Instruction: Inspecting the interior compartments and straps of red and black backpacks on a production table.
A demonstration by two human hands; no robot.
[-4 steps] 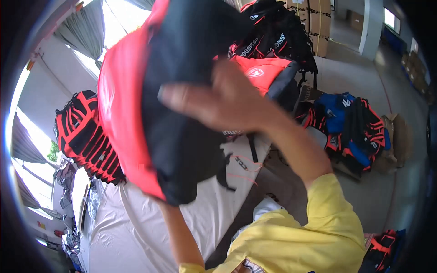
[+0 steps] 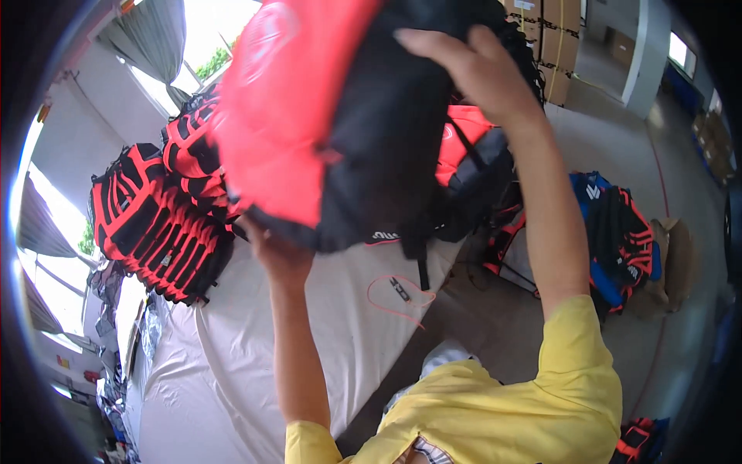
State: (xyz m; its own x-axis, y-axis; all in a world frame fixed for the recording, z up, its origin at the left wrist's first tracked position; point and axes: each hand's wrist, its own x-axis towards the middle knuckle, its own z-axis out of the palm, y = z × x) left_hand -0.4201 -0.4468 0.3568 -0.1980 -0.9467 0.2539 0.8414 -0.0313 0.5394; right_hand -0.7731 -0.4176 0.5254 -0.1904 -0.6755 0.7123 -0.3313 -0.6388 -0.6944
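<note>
A red and black backpack [image 2: 379, 131], blurred by motion, is up in the air in front of me above the covered table. My left hand [image 2: 278, 251] holds its lower left edge, with the fingers partly hidden beneath the bag. At the upper right, my right hand [image 2: 483, 73] lies against the black side, thumb stretched across it and some fingers out of sight. Behind it, another red and black bag [image 2: 464, 139] is partly covered by the raised one. A thin orange cord loop [image 2: 371, 298] with a small dark tag [image 2: 399, 289] lies on the white cloth [image 2: 232, 371].
Stacked red and black backpacks [image 2: 154, 224] stand along the table's left side. On the floor to the right are more bags in black, red and blue [image 2: 618, 240] beside an open cardboard box [image 2: 672, 263]. Tall cartons [image 2: 558, 46] stand at the back.
The backpack has swung up and to the right, turning so more of its red front shows. Both hands have moved up, uncovering more stacked backpacks at the left.
</note>
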